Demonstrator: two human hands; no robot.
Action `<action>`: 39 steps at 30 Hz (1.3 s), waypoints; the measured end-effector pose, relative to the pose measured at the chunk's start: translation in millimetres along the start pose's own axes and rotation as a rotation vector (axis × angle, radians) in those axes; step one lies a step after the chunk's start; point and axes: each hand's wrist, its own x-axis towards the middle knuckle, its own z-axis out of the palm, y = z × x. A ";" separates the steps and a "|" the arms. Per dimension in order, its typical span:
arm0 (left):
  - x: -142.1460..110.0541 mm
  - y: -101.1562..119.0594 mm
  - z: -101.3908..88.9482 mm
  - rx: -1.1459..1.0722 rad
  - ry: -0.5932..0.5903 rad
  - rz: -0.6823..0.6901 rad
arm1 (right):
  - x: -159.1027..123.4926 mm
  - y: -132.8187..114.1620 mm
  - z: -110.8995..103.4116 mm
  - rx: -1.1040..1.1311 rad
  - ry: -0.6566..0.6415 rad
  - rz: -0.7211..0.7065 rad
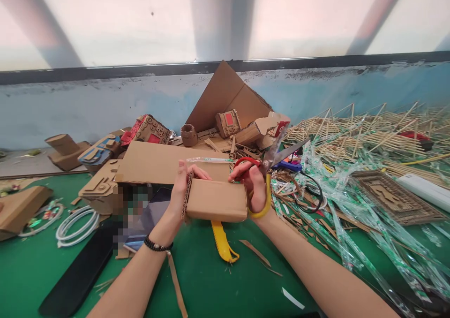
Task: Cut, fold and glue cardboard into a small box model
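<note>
Between my two hands is a small brown cardboard box (216,200), raised above the green table (197,285). My left hand (178,191) presses against its left end, where a corrugated edge shows, with the fingers partly hidden behind the box. At the box's right end, my right hand (258,191) is closed around scissors (277,157) with red and yellow handles. The scissors' blades are apart and point up and to the right. A yellow utility knife (221,243) lies just below the box. Behind it rests a flat cardboard sheet (158,161).
Cardboard models (101,184) stand on the left beside a coiled white cable (77,226) and a long black object (82,266). Plastic wrap (337,215), cardboard scraps and stick frames (362,132) crowd the right. A large cardboard sheet (214,95) leans on the wall.
</note>
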 end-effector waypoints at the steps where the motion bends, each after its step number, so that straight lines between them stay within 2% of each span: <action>1: -2.0 1.7 1.8 -0.016 0.003 0.003 | 0.2 -0.4 1.4 0.063 0.028 0.014; 5: -7.4 4.6 7.2 -0.050 0.008 0.026 | 0.2 -1.4 4.8 0.273 0.130 0.016; 20: -9.7 0.8 15.2 -0.071 -0.052 -0.038 | -1.8 -2.3 0.5 0.097 0.111 0.002; 23: -7.1 0.1 13.4 -0.090 -0.018 -0.052 | 1.2 -1.1 1.2 0.113 0.098 0.017; 26: -1.6 -5.4 8.6 -0.119 0.079 -0.042 | 5.5 2.1 2.0 0.199 0.102 0.097; 30: 3.2 -17.1 3.4 -0.009 0.274 0.002 | 13.5 6.5 -1.0 0.329 0.218 0.179; 32: 2.6 -20.2 3.7 0.071 0.307 0.024 | 18.8 8.1 -4.9 0.365 0.274 0.187; 39: 0.4 -7.4 0.7 0.238 0.188 0.082 | 36.5 12.3 -23.1 0.446 0.412 0.129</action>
